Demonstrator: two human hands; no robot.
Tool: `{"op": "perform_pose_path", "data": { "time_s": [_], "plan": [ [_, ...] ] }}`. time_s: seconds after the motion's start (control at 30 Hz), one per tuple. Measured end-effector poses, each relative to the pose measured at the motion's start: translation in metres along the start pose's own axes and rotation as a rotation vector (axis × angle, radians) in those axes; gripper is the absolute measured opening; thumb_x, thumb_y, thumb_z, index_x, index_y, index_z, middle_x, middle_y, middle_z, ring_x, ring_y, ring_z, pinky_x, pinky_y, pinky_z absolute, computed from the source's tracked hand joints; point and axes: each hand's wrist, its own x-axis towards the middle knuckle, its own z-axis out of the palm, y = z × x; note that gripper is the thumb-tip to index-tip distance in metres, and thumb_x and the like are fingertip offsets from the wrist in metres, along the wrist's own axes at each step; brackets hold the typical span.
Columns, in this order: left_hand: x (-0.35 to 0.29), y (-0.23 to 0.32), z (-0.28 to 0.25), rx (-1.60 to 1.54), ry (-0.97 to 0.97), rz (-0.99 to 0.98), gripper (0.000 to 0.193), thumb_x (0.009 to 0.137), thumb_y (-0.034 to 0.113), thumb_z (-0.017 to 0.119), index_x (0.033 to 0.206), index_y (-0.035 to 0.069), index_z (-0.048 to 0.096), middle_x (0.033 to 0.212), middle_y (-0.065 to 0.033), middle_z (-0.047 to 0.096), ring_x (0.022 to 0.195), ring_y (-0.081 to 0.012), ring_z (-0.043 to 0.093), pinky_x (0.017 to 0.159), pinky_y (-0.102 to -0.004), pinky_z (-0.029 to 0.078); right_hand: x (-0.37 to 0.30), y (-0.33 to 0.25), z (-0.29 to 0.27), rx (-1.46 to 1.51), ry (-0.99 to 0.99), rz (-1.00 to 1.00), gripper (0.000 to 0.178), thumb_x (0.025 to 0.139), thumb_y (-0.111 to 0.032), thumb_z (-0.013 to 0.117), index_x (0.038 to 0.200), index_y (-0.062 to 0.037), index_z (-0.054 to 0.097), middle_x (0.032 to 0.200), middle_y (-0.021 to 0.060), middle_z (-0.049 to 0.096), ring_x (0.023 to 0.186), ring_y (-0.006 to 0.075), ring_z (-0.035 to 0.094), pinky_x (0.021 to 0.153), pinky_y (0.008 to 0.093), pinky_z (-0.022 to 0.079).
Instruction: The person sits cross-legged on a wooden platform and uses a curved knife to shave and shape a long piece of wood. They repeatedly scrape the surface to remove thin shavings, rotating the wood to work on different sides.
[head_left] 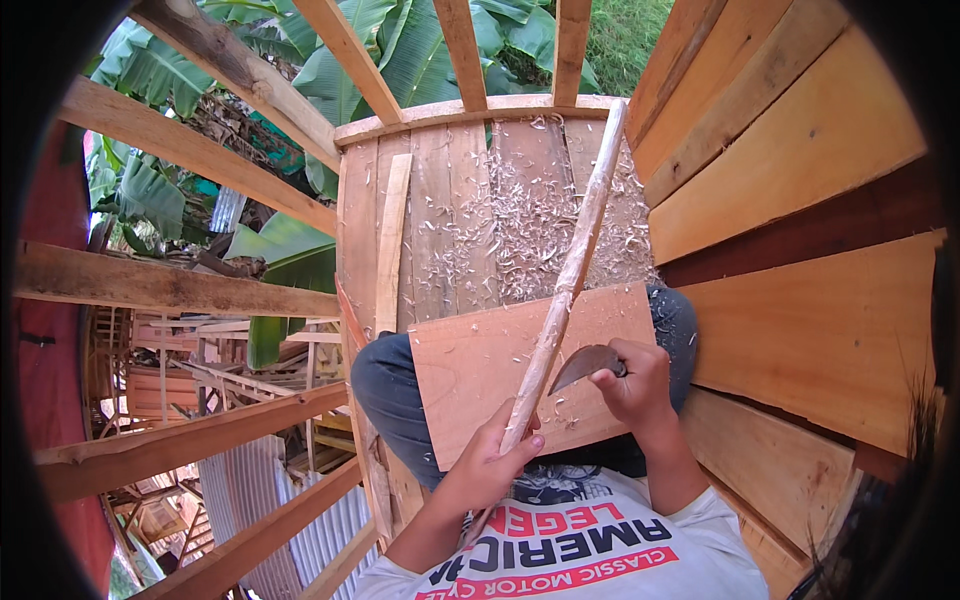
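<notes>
Now the left hand point(492, 455) is gripping the stick point(551, 340) slanting above the lap board point(480, 360); the right hand point(640, 388) is clutching a curved knife point(584, 366) beside that stick, apparently whittling; the next stroke's probably needing a shallow angle.

I count one left hand point(489, 463) and one right hand point(641, 388), both mine; one curved knife point(583, 367); one long wooden pole point(556, 325); one lap board point(475, 375); one loose wooden strip point(393, 240); shavings point(535, 245), too numerous to count.
</notes>
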Motion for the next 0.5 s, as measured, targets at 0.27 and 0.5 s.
{"op": "perform_pose_path", "data": {
  "time_s": [0.27,0.5],
  "plan": [
    [-0.007,0.009,0.011,0.237,0.099,0.191,0.025,0.089,0.014,0.055,0.107,-0.001,0.045,0.074,-0.0086,0.051,0.068,-0.0125,0.047,0.060,-0.0290,0.040,0.002,-0.010,0.007,-0.056,-0.026,-0.201,0.067,0.067,-0.069,0.063,0.053,-0.0063,0.045,0.047,0.0097,0.043,0.044,0.0294,0.051,0.042,0.0371,0.038],
    [-0.013,0.003,0.019,0.320,0.124,0.279,0.024,0.089,0.014,0.057,0.102,-0.001,0.044,0.069,-0.0125,0.052,0.064,-0.0175,0.049,0.060,-0.0325,0.041,0.022,0.029,-0.016,-0.208,0.247,-0.145,0.073,0.072,-0.073,0.056,0.054,-0.0036,0.040,0.047,0.0108,0.038,0.042,0.0296,0.043,0.042,0.0361,0.033]
  ]
}}
